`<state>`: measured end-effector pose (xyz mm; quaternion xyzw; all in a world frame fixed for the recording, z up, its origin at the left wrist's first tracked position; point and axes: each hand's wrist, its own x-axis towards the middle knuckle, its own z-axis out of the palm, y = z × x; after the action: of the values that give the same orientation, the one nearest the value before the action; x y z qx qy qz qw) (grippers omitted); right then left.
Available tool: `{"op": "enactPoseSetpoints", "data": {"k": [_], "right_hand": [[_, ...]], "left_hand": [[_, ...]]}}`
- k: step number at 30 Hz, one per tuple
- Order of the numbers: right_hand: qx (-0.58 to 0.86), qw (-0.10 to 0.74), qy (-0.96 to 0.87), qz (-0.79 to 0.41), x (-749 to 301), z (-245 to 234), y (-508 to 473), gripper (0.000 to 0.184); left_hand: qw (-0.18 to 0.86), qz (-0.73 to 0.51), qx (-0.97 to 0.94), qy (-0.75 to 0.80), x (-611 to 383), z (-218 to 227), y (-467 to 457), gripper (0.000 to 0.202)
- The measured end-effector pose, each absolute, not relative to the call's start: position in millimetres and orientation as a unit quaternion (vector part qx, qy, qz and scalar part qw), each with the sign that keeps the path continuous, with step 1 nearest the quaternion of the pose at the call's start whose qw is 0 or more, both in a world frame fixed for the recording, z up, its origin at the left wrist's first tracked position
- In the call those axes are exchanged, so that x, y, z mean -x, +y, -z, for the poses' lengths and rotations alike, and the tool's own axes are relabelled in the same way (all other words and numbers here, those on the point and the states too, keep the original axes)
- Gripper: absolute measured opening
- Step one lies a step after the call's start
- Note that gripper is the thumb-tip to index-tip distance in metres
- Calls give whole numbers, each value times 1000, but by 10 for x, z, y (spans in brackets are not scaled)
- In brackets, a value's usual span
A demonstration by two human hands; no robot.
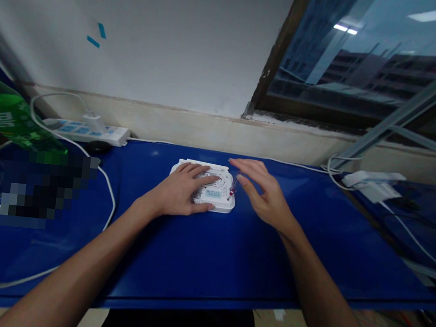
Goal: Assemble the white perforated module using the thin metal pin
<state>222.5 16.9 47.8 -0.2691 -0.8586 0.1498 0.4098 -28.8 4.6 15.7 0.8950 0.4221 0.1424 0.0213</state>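
Feed's from the head cam, looking down at both arms over the blue worktop (154, 260). L hand (180, 193) lies palm down on a white vented plastic box (222, 200), fingers spread across its top, not clenched and not gripping. The box lies flat near the middle of the worktop, toward the back edge, w/ a small blue-and-white label on top.

R hand (263, 193) is open and released, fingers loosely spread, just right of the box and partly over its far corner. Can't tell from here if it's touching anything. Its thumb is just beside a small screwdriver (233, 188) w/ a red and clear handle, which stands tilted at the box's right side, not held as far as I can see.

Back left on the worktop there's a power strip (86, 132) w/ a white cable (111, 204) running from it. A green bottle (5, 109) sits at the left edge, next to a blurred patch I can't read. Far right, a white charger (372, 186) sits on a dark panel, below a window (351, 58).
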Motion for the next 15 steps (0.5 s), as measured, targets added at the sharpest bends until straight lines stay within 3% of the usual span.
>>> {"op": "enactPoseSetpoints", "data": {"k": [4,9,15], "right_hand": [[260,402,-858,-187,-2248,-497,179,39],[270,397,-870,-109,-2220,-474,137,28],[353,333,-874,-24,-2250,-553,36,28]], "left_hand": [[29,-141,-895,423,279,-173,32,77],[30,-151,-893,423,272,-160,37,76],[30,-152,-892,424,269,-152,38,75]]}}
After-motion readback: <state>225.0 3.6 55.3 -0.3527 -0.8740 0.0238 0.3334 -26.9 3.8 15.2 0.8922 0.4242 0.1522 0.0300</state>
